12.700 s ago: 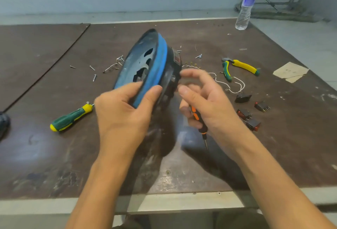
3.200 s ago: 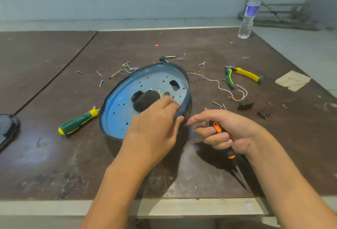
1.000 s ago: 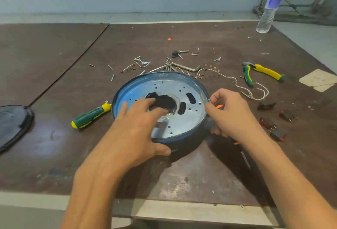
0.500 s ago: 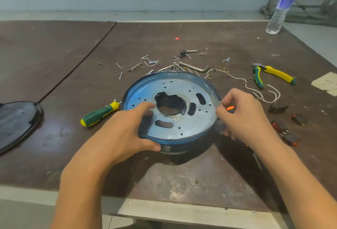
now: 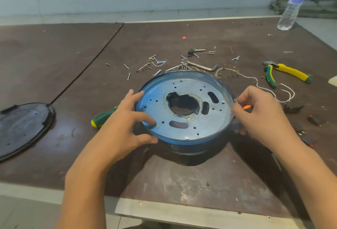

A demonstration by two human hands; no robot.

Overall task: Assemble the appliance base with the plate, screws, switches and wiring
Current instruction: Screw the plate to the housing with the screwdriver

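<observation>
As the appliance base (image 5: 186, 148) lies flat, plate (image 5: 184, 90) up, near the bench's front edge, the left hand (image 5: 124, 125) spreads straight fingers on its left rim, likely to steady it. At the right rim the right hand (image 5: 262, 115) pinches a small screw (image 5: 235, 100), with an orange-handled screwdriver (image 5: 247, 107) palmed, presumably ready for driving. Spare screws (image 5: 155, 63) lie just behind the base.

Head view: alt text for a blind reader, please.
A round blue appliance base with a perforated silver metal plate inside sits on a brown worktable; the left hand rests on its left rim, while the right hand, holding an orange-handled screwdriver, pinches a small screw at the right rim. Loose screws, yellow-and-green pliers and white wiring lie behind.
</observation>
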